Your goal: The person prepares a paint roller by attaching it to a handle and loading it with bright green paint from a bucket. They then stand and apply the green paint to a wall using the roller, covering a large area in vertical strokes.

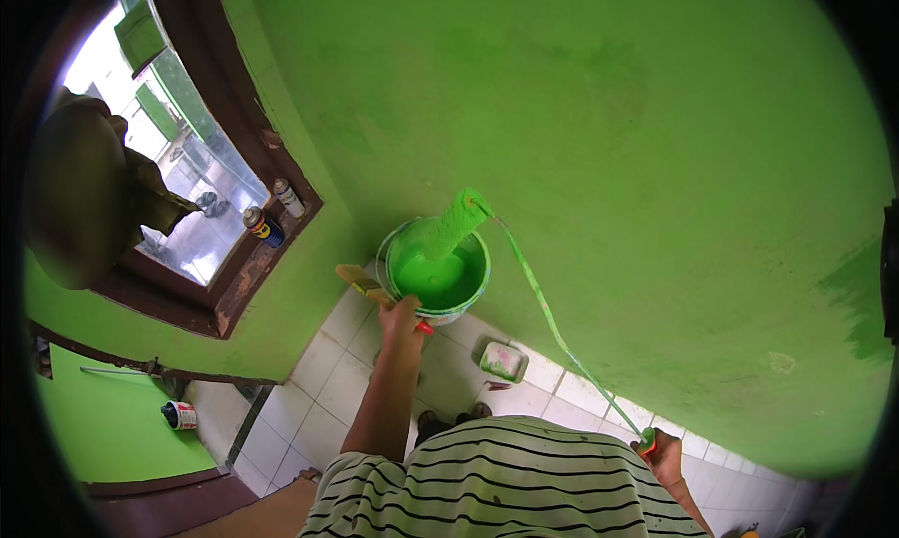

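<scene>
My left hand [400, 318] is closed around a flat paintbrush [365, 283] with pale bristles and a red handle end. Its fingers are at the near rim of a paint bucket [486, 271]; whether they also grip that rim I cannot tell. Bright green paint [442, 278] lies inside the bucket. At lower right, my right hand [662, 457] grips the handle of a paint roller [537, 292] with a long, bent, paint-covered rod. The roller's sleeve [456, 222], thick with green paint, slants over the bucket's far side, its lower end inside the opening.
A green wall [597, 152] rises ahead, with a darker patch [860, 303] at right. Two spray cans, one blue [263, 227] and one white [289, 198], stand on the brown window sill [246, 278]. A small paint-stained tray [504, 362] sits on the tiled floor [337, 376].
</scene>
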